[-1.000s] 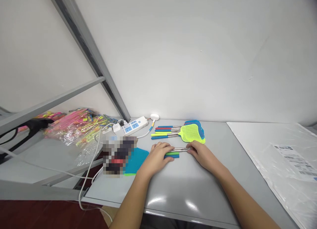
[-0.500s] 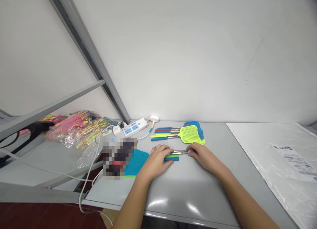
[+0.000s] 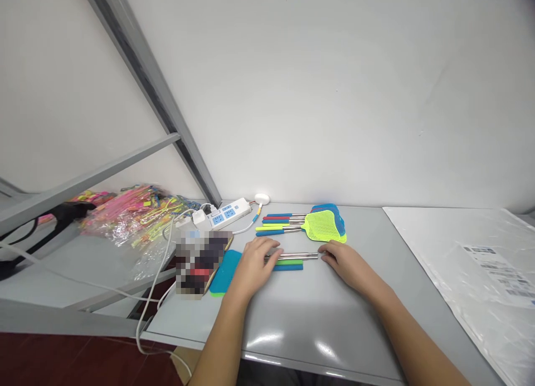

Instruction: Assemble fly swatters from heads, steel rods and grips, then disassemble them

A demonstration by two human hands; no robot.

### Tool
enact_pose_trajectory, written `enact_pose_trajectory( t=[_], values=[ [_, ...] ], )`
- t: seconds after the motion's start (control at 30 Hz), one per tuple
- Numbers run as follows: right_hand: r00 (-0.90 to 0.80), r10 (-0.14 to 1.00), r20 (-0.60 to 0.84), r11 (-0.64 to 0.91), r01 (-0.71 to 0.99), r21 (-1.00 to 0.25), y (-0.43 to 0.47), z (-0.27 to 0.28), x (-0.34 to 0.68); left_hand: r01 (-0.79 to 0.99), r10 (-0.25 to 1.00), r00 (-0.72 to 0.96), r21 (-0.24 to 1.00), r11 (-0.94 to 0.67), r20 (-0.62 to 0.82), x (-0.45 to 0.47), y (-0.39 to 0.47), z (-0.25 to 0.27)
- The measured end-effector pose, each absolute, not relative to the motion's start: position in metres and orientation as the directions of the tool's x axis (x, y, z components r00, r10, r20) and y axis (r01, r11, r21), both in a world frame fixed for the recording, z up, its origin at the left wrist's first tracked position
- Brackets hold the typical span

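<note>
My left hand (image 3: 254,264) is curled over a small stack of fly swatters, thumb on the near side and fingers on the far side. From under it, metal shafts (image 3: 298,256) point right, beside a green handle (image 3: 295,262) and a blue handle (image 3: 289,267). A blue mesh swatter head (image 3: 223,272) with a green one beneath it lies left of this hand. Close to the right end of the shafts is my right hand (image 3: 340,262), fingers bent and slightly apart, with nothing visible in them. Behind lies a row of swatters with a yellow-green mesh head (image 3: 320,226) on top.
A white power strip (image 3: 228,214) with plugs and cables sits at the back left. A blurred-out flat object (image 3: 204,266) lies at the left. Bagged colourful items (image 3: 134,213) fill the shelf beyond the grey metal frame (image 3: 150,96). White plastic packaging (image 3: 451,252) covers the right side.
My left hand has slid a little left along the swatters, uncovering more of the shafts and handles. My right fingers have come off the shaft ends.
</note>
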State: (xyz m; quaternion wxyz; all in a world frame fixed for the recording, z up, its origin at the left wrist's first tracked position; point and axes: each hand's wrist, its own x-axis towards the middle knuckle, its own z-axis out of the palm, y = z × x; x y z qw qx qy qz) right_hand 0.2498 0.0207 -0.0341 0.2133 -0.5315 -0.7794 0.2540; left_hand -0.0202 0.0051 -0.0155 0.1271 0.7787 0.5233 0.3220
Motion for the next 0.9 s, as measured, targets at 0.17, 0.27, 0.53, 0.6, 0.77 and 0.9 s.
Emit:
enact_pose_trajectory(
  t=[0.17,0.27,0.53,0.6,0.77,0.9],
  values=[
    [-0.336,0.936,0.105,0.328,0.726,-0.604,0.020,-0.032,0.248,0.752,0.846,0.013,0.552,-0.360,0.533,-0.026,-0.010,-0.018],
    [-0.328,0.932,0.153,0.352,0.723,-0.595,0.018,-0.031,0.242,0.754,0.798,-0.092,0.566,-0.334,0.595,-0.025,-0.024,-0.023],
    [-0.366,0.881,0.300,0.472,0.714,-0.517,0.011,-0.035,0.213,0.726,0.848,0.168,0.519,-0.451,0.502,0.009,-0.054,-0.032],
    [-0.395,0.862,0.318,0.505,0.722,-0.473,0.013,-0.034,0.207,0.723,0.860,0.227,0.513,-0.463,0.456,0.012,-0.057,-0.031],
    [-0.483,0.818,0.312,0.570,0.753,-0.329,0.042,-0.022,0.189,0.695,0.870,0.218,0.555,-0.457,0.442,0.003,-0.058,-0.029],
    [-0.516,0.805,0.293,0.580,0.789,-0.204,0.082,-0.019,0.172,0.656,0.847,0.155,0.588,-0.473,0.509,-0.004,-0.057,-0.034]
  ],
)
